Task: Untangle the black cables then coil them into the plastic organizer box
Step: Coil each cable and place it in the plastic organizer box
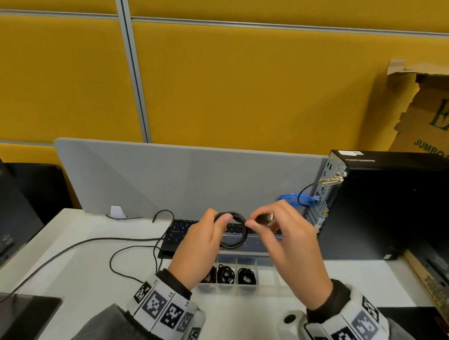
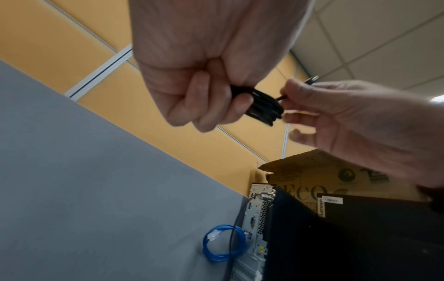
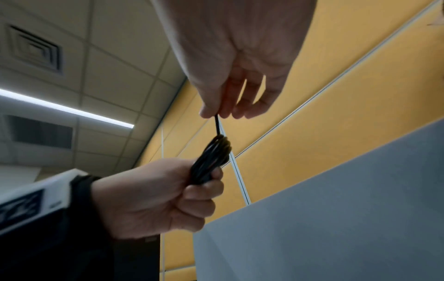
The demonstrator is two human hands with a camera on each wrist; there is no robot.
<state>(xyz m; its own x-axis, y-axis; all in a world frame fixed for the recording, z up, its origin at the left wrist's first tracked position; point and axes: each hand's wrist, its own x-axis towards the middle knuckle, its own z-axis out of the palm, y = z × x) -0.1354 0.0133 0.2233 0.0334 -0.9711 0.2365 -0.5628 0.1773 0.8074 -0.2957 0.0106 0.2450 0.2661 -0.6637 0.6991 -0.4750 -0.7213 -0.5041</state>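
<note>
While coiled, plug head-view only.

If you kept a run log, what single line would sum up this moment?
step: coiling | left hand: grips black cable coil | right hand: pinches the cable's free end | organizer box: below, coiled cables in compartments

Two hands are seen above the counter, one coiled black cable held between them; three coiled cables are counted in one plastic organizer box, beside one keyboard and one blue cable
</note>
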